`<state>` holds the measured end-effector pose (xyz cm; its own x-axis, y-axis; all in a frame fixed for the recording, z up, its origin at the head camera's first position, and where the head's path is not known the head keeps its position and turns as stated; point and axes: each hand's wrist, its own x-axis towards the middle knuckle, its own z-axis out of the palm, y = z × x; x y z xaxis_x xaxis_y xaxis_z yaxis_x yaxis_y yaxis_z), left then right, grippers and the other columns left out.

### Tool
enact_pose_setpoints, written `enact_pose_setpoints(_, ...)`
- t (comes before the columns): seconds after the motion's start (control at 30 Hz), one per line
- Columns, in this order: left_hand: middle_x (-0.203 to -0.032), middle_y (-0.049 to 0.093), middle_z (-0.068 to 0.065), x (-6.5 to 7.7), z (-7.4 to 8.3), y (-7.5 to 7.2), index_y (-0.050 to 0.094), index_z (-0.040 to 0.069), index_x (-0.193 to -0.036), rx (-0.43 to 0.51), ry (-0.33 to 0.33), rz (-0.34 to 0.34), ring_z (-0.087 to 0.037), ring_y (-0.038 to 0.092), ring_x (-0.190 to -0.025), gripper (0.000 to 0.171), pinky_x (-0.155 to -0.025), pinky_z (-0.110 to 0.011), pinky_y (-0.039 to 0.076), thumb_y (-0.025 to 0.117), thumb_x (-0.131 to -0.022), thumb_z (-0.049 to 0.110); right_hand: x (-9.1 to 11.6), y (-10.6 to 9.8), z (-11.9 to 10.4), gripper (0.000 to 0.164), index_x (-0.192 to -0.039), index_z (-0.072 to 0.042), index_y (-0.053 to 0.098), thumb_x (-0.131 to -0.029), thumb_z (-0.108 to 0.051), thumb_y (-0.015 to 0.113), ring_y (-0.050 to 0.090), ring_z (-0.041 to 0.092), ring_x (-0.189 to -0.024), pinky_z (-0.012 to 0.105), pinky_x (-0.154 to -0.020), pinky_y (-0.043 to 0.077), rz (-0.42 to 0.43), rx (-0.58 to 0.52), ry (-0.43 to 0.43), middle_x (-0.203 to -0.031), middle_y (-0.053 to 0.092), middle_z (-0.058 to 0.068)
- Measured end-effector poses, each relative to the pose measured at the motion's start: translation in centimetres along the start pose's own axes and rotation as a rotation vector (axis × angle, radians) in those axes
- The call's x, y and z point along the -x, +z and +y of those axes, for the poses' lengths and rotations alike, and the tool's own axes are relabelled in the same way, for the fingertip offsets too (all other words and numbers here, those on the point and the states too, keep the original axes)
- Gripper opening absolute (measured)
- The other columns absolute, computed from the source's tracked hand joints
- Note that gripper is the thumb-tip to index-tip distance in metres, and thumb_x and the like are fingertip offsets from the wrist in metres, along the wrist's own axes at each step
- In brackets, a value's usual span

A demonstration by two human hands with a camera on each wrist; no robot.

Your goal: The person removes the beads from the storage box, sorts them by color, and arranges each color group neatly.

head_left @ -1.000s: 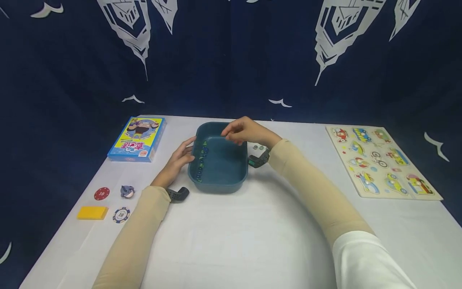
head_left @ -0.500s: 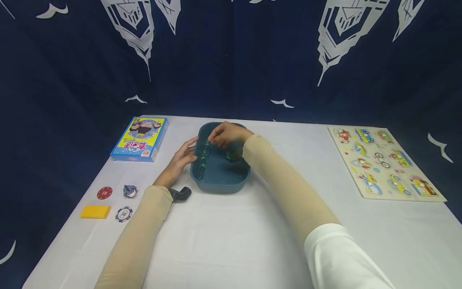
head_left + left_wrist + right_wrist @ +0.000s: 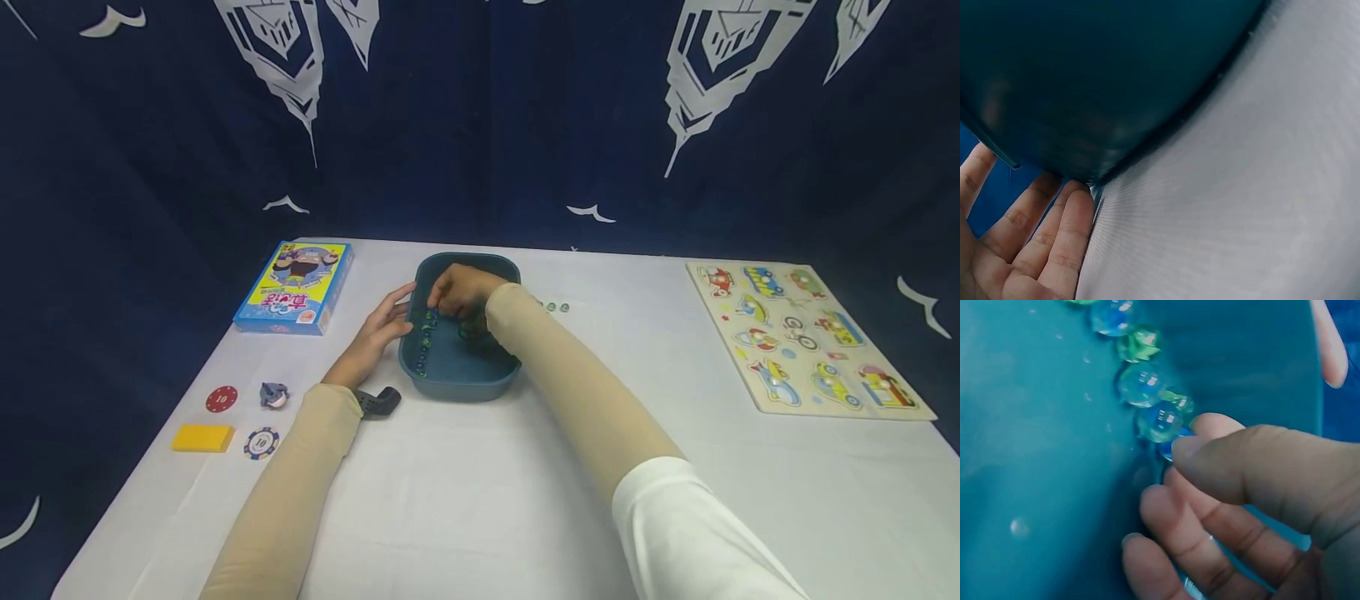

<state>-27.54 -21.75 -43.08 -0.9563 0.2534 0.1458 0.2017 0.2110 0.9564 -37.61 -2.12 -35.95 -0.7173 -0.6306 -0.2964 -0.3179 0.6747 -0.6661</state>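
Observation:
A dark teal plastic tub (image 3: 459,390) stands on the table, with a line of clear glass marbles (image 3: 424,343) along its left inner wall. My left hand (image 3: 372,335) lies against the tub's left outside, fingers extended; in the left wrist view its fingertips (image 3: 1079,203) touch the wall. Inside the tub, my right hand (image 3: 467,287) is at the far end of the marble line. The right wrist view shows its thumb and index finger pinching a blue marble (image 3: 1166,450), mostly covered by the thumb. Green and blue marbles (image 3: 1142,385) sit just beyond.
Several marbles (image 3: 564,307) lie right of the tub, partly behind my right sleeve. A boxed game (image 3: 292,283) stands at back left. Poker chips (image 3: 261,443), a yellow block (image 3: 202,438) and a shark figure (image 3: 273,395) are near left. A picture puzzle board (image 3: 810,337) lies right.
My right hand has moved left from above the tub's right rim, then lowered into the tub at the marbles. The left hand stays against the tub. The head view has shifted slightly.

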Motion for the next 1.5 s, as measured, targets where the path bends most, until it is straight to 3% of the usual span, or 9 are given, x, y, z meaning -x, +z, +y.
enact_pose_setpoints(0.17,-0.152,0.042,-0.017,-0.3,-0.1,0.3,0.028,0.027,-0.158,0.005,0.008,-0.009,-0.034,0.038,-0.141,0.068,-0.115,-0.060,0.022,0.047,-0.092,0.023,-0.1,0.1,-0.1,0.014,-0.098,-0.006,0.073,-0.086,0.000,0.068,0.063,0.018,-0.083,0.029,-0.074,0.056,0.022,0.094,0.005,-0.098,0.072,0.004)
enact_pose_setpoints(0.4,-0.152,0.043,-0.016,-0.5,0.1,0.6,0.028,0.028,-0.157,0.015,0.006,-0.014,-0.033,0.038,-0.141,0.068,-0.116,-0.060,0.022,0.048,-0.092,0.023,0.8,-0.9,-0.1,0.013,-0.099,-0.006,0.073,-0.088,-0.003,0.069,0.067,0.023,-0.091,0.030,-0.078,0.057,-0.015,0.097,0.014,-0.099,0.071,0.006)
enact_pose_setpoints(0.63,-0.154,0.040,-0.016,-0.5,0.5,0.6,0.027,0.028,-0.158,-0.012,-0.008,-0.017,-0.034,0.036,-0.142,0.067,-0.116,-0.062,0.020,0.047,-0.094,0.025,3.1,-2.9,-0.1,0.022,-0.111,0.001,0.071,-0.090,-0.005,0.068,0.068,0.021,-0.092,0.033,-0.078,0.058,-0.017,0.009,-0.144,-0.103,0.073,0.008)
enact_pose_setpoints(0.83,-0.153,0.039,-0.018,-0.4,0.4,0.5,0.027,0.026,-0.158,0.001,-0.008,-0.012,-0.035,0.037,-0.142,0.068,-0.115,-0.059,0.024,0.048,-0.093,0.024,6.2,-3.9,1.0,0.021,-0.110,0.002,0.071,-0.091,-0.007,0.071,0.066,0.022,-0.086,0.041,-0.080,0.057,0.027,-0.168,-0.302,-0.102,0.072,0.017)
enact_pose_setpoints(1.0,-0.155,0.037,-0.018,-0.1,0.2,0.3,0.026,0.025,-0.159,0.002,-0.006,-0.010,-0.035,0.034,-0.144,0.068,-0.116,-0.059,0.023,0.047,-0.094,0.022,9.2,-4.3,2.7,0.018,-0.108,-0.004,0.073,-0.091,-0.009,0.072,0.061,0.024,-0.077,0.049,-0.081,0.054,0.114,-0.311,-0.333,-0.094,0.067,0.025)
enact_pose_setpoints(1.27,-0.156,0.035,-0.016,0.3,0.4,0.0,0.025,0.025,-0.159,-0.013,-0.014,-0.010,-0.033,0.031,-0.145,0.067,-0.116,-0.062,0.017,0.046,-0.095,0.021,12.4,-3.4,7.3,0.023,-0.112,0.003,0.070,-0.091,-0.007,0.070,0.063,0.018,-0.076,0.047,-0.081,0.055,0.245,-0.383,-0.279,-0.090,0.069,0.012)
enact_pose_setpoints(1.5,-0.157,0.034,-0.018,0.2,0.4,0.2,0.024,0.022,-0.159,0.009,-0.006,-0.016,-0.035,0.030,-0.145,0.068,-0.117,-0.062,0.016,0.046,-0.095,0.020,13.8,-2.3,11.6,0.022,-0.112,0.004,0.068,-0.092,-0.006,0.067,0.064,0.015,-0.077,0.032,-0.075,0.057,0.337,-0.384,-0.213,-0.091,0.068,0.009)
